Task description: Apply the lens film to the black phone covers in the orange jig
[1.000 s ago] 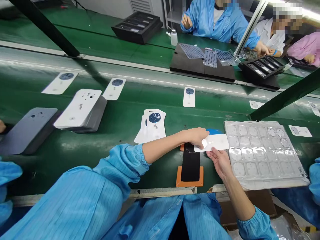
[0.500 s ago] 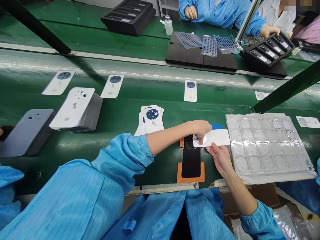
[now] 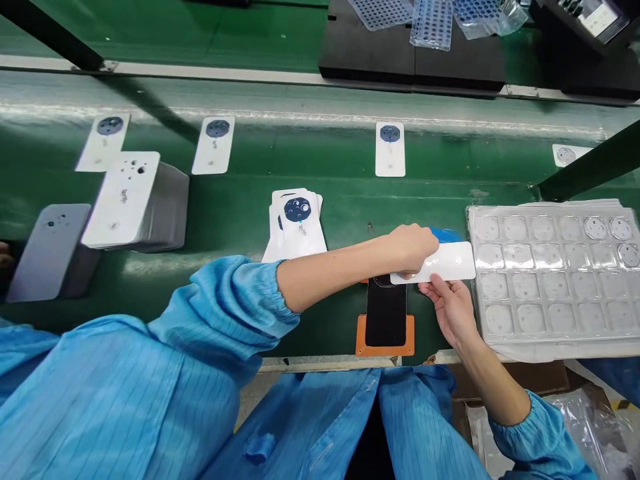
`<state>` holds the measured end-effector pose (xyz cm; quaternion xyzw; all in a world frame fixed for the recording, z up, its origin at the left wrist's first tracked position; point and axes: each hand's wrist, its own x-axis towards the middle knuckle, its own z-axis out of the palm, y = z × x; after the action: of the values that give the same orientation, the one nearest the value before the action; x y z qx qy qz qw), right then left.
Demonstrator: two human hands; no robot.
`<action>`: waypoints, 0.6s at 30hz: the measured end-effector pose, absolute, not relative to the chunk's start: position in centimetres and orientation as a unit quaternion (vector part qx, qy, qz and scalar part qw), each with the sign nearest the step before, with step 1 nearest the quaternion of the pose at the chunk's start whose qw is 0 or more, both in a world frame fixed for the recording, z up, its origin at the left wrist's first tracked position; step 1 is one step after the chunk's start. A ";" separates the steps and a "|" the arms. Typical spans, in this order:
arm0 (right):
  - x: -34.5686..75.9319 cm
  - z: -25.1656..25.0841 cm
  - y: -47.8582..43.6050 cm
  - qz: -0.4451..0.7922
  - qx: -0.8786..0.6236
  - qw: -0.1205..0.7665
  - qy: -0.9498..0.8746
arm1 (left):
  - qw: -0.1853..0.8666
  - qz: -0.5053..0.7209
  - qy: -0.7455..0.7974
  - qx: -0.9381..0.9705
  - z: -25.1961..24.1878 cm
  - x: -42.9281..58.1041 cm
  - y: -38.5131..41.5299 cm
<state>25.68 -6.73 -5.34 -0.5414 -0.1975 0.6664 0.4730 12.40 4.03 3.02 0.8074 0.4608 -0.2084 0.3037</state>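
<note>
A white phone-shaped panel (image 3: pixel 453 261) lies crosswise above the black plate (image 3: pixel 386 317) of an orange-framed fixture (image 3: pixel 361 337). My right hand (image 3: pixel 450 300) pinches the panel's lower edge between thumb and fingers. Over the panel's left end, my left hand (image 3: pixel 413 248) is curled with fingers pressed on it; the fingertips are mostly hidden. A blue piece (image 3: pixel 447 235) shows just behind the panel. To the right is a clear tray (image 3: pixel 543 283) with rows of round pockets, a few holding ring-like parts. Left of my hands lies a small pile of white panels with dark round patches (image 3: pixel 305 233).
At the left stand a tall stack of white panels (image 3: pixel 120 200) and a grey stack (image 3: pixel 50 247). Single panels (image 3: pixel 390 157) lie along the belt. Dark posts slant in at both sides (image 3: pixel 590 163). Black blocks (image 3: pixel 370 50) with perforated blue sheets are at the back.
The view has tilted down and moved closer. My left hand has closed further over the panel's left end, covering the round part seen there before. My right hand keeps its pinch.
</note>
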 end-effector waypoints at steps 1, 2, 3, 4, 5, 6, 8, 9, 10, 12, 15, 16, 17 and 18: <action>25.7 -5.4 -6.7 0.666 -0.542 0.473 -0.198 | 0.304 -0.206 0.460 0.808 3.0 12.5 4.1; 25.7 -5.5 -6.7 0.667 -0.542 0.470 -0.199 | 0.302 -0.207 0.457 0.811 3.0 12.5 4.1; 25.8 -5.6 -6.7 0.667 -0.543 0.469 -0.200 | 0.298 -0.210 0.453 0.813 3.0 12.6 4.1; 25.8 -5.7 -6.7 0.670 -0.543 0.466 -0.200 | 0.294 -0.214 0.452 0.815 3.0 12.5 4.2; 25.8 -5.7 -6.7 0.673 -0.541 0.464 -0.200 | 0.292 -0.217 0.453 0.814 3.0 12.4 4.2; 25.9 -5.6 -6.7 0.675 -0.538 0.463 -0.199 | 0.293 -0.215 0.455 0.813 3.0 12.1 4.3; 26.0 -5.2 -6.6 0.674 -0.531 0.473 -0.202 | 0.306 -0.181 0.455 0.817 3.0 11.0 4.3; 26.0 -4.8 -6.5 0.670 -0.526 0.480 -0.209 | 0.320 -0.142 0.450 0.821 3.0 10.2 4.3; 26.0 -4.1 -6.4 0.662 -0.521 0.491 -0.220 | 0.341 -0.090 0.442 0.825 3.1 9.3 4.1; 26.0 -2.2 -6.3 0.640 -0.508 0.519 -0.250 | 0.428 0.034 0.432 0.793 3.3 7.5 3.5; 25.7 2.0 -6.5 0.621 -0.464 0.556 -0.301 | 0.638 0.188 0.416 0.620 4.0 5.7 1.6; 25.6 3.4 -6.7 0.620 -0.444 0.560 -0.323 | 0.696 0.232 0.401 0.549 4.3 5.4 0.9; 25.3 4.7 -6.9 0.619 -0.427 0.559 -0.350 | 0.739 0.270 0.381 0.485 4.7 5.3 0.1; 25.1 5.8 -7.2 0.614 -0.416 0.553 -0.380 | 0.769 0.302 0.361 0.432 5.0 5.2 -0.5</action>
<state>25.09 -7.20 5.85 -0.4162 -0.3795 0.6136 0.5534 5.24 -0.53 4.96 0.4323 0.3609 0.3021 0.7692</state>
